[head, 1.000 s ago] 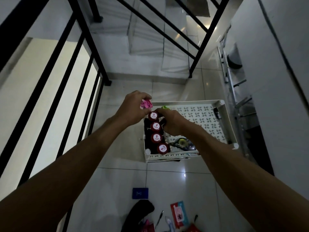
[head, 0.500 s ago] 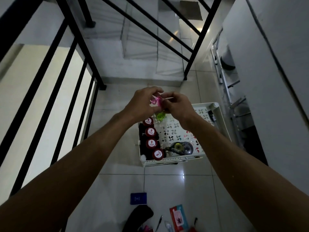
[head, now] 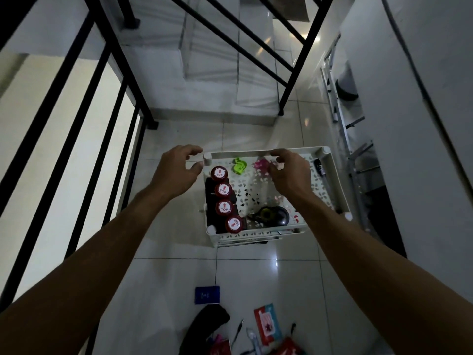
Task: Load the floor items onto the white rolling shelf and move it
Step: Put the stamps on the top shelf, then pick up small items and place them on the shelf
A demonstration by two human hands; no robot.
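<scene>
White rolling shelf (head: 335,180) standing on the tiled floor (head: 163,272) at mid-scene, seen from above, its perforated top tray loaded. Along the tray's left side, four red-capped containers (head: 224,198) in a near-to-far row, each cap marked "TOP" with an arrow. At the far edge, a green item (head: 240,165) and, just to its right, a pink item (head: 260,165); at the near edge, a black tape dispenser (head: 271,216); along the right wall, a slim dark object (head: 319,167), too small to identify. Left hand (head: 176,170) hovering over the floor just beside the tray's far-left corner post, fingers loosely curled and spread, holding nothing. Right hand (head: 289,170) above the far part of the tray, just right of the pink item, fingers relaxed and slightly bent, nothing visibly gripped; whether the fingertips touch the far rim cannot be told. On the floor nearer the viewer: a blue card (head: 207,294), a black fabric item (head: 204,329), a red-and-teal packet (head: 267,324), a pen (head: 238,331), and further small red items at the lower edge. Black stair railing (head: 110,80) to the left and beyond the shelf; a grey wall (head: 409,124) to the right.
</scene>
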